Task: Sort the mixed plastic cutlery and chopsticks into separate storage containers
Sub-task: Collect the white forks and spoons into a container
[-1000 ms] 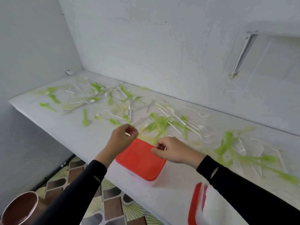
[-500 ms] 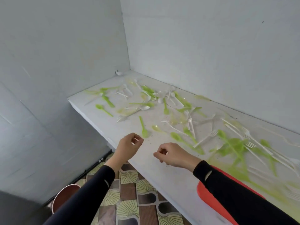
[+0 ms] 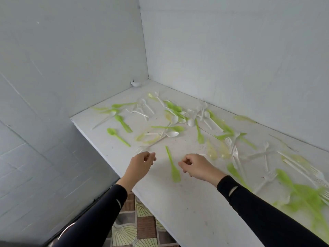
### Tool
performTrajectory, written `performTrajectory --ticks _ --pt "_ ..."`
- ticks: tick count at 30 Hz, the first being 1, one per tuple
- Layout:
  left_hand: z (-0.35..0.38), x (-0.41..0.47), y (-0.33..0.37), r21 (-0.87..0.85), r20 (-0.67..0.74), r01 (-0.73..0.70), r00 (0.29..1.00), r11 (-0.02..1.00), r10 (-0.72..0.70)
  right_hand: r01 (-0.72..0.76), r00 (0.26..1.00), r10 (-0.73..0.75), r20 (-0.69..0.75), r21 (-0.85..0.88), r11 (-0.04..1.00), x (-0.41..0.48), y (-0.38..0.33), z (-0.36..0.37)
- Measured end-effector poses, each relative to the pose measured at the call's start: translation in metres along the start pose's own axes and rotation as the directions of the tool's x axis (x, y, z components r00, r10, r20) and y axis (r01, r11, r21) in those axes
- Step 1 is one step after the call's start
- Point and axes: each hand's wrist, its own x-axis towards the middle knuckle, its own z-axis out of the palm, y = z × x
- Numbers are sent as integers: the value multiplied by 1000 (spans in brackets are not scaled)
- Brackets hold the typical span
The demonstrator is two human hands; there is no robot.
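A white counter [image 3: 187,202] fills the corner of a room with plain pale walls [image 3: 231,50]. It is scuffed and speckled, and its near edge drops to a patterned tile floor [image 3: 142,213].

Both hands hover low over the counter's near edge, in dark sleeves. The left hand [image 3: 142,164] and right hand [image 3: 197,166] each have loosely curled fingers, thumb near forefinger, and nothing can be seen in either. This looks like the moment of choosing the next piece.

Mixed plastic cutlery lies loose on the counter, so the sorting appears barely begun.

- A green spoon [image 3: 172,164] lies directly between the two hands, the closest piece to either.
- Just beyond the left hand are a clear fork [image 3: 142,148] and, farther off, a white spoon [image 3: 171,134].
- Beside and beyond the right hand lie white forks [image 3: 235,154].
- Well out past the right forearm is a blurred green heap [image 3: 306,198].

No storage container is in view, and no chopsticks can be plainly made out.
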Motion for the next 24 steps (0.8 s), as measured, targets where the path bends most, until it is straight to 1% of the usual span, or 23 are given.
performTrajectory --ticks 5,6,8,10,11,13,15,17,19,21,23,24 --pt "-6 53 7 93 29 -27 999 995 24 -83 991 82 -106 -4 997 73 -10 -6" --pt "-7 60 9 96 27 -30 999 995 27 -104 988 105 -110 17 994 85 -12 -6" --pt "-8 78 10 90 28 -41 999 995 39 -152 981 165 -102 118 981 110 -15 -5" --pt "-7 91 12 97 43 -76 996 992 72 -187 968 214 -130 197 962 128 -17 -3" --pt "-6 102 15 99 50 -97 995 990 92 -203 958 237 -164 204 958 137 -17 -2" --pt "-7 120 23 116 44 -143 989 983 138 -230 939 259 -224 147 962 150 -15 0" --pt "-5 148 30 128 54 -204 979 971 198 -256 930 280 -240 124 959 160 -13 -2" --pt "0 175 39 142 71 -258 966 956 250 -254 926 303 -225 220 942 164 -10 -6" --pt "7 205 49 169 104 -298 953 940 283 -221 912 335 -238 404 888 164 -9 -17" --pt "16 228 57 198 131 -314 947 928 292 -147 901 352 -254 585 798 159 -13 -32" --pt "30 254 64 235 177 -346 934 908 310 -50 873 361 -329 675 736 157 -14 -53" --pt "34 260 66 267 194 -338 936 902 293 -5 861 354 -366 689 724 154 -17 -63"
